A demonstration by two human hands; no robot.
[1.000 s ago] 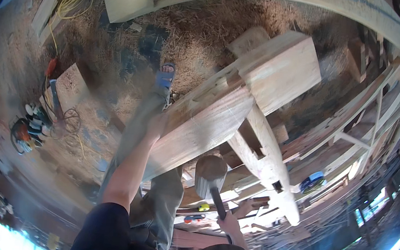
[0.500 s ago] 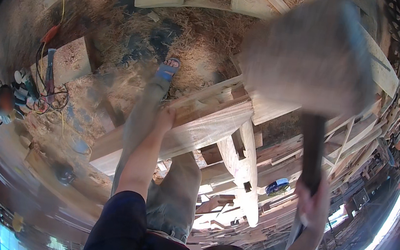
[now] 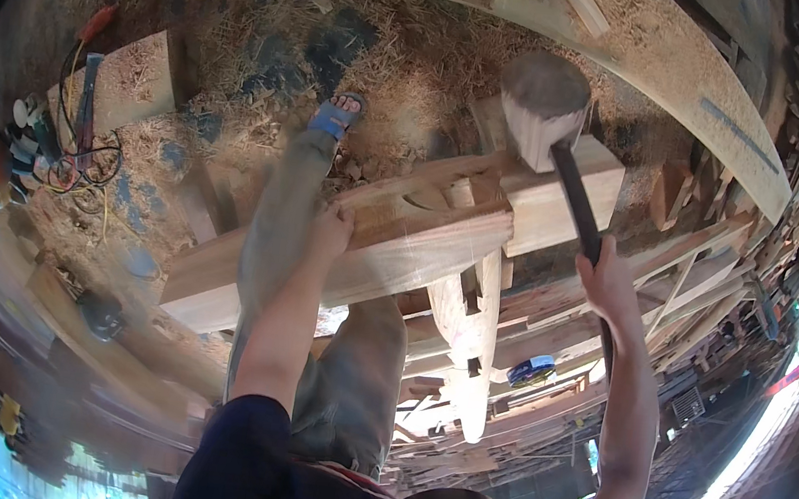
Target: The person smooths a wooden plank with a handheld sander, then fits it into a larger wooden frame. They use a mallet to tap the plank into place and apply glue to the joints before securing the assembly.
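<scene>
A large wooden mallet [image 3: 543,117] with a dark handle is in my right hand [image 3: 609,280], whose fingers wrap round the handle. Its head is over the second timber [image 3: 572,207], by the joint with the long wooden beam [image 3: 399,255]; I cannot tell whether it touches the wood. The beam lies slantwise across my lap area, with recesses cut in its upper face. My left hand [image 3: 329,233] is closed on the beam's near edge, left of the recesses; its fingertips are partly hidden.
Shavings cover the ground around my sandalled foot [image 3: 334,117]. A power tool with cables [image 3: 24,150] lies at the left, near a flat board [image 3: 133,88]. A curved plank [image 3: 685,75] spans the far right. A pointed timber [image 3: 467,349] and stacked lumber lie below the beam.
The mallet has swung down and away from close in front of the view to the joint of the timbers. My right hand has moved up the view with it. My left hand stays on the beam.
</scene>
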